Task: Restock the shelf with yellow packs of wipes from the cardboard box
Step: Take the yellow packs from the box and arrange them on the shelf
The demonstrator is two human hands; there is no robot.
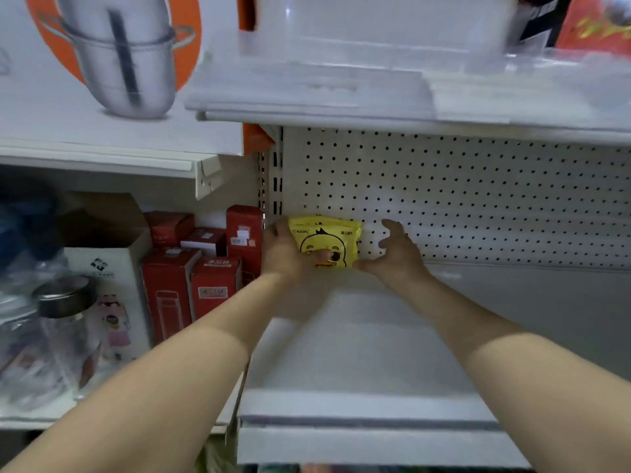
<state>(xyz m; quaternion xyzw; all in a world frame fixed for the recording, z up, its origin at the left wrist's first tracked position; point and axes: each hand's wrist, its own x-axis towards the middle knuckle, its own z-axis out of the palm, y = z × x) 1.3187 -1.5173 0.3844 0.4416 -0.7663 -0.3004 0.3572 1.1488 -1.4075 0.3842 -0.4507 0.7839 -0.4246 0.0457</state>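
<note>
A yellow pack of wipes (327, 238) with a duck face stands upright at the back left corner of the white shelf (358, 353), against the pegboard. My left hand (285, 252) grips the pack's left side, its thumb across the front. My right hand (396, 249) is just right of the pack, fingers spread and loosely curled, its thumb near the pack's lower right corner. The cardboard box is not in view.
A white pegboard back wall (478, 199) and an upper shelf (341, 110) bound the bay. The left bay holds red boxes (211, 281), a white carton (106, 291) and glass jars (51, 336). A steamer pot box (112, 63) sits above.
</note>
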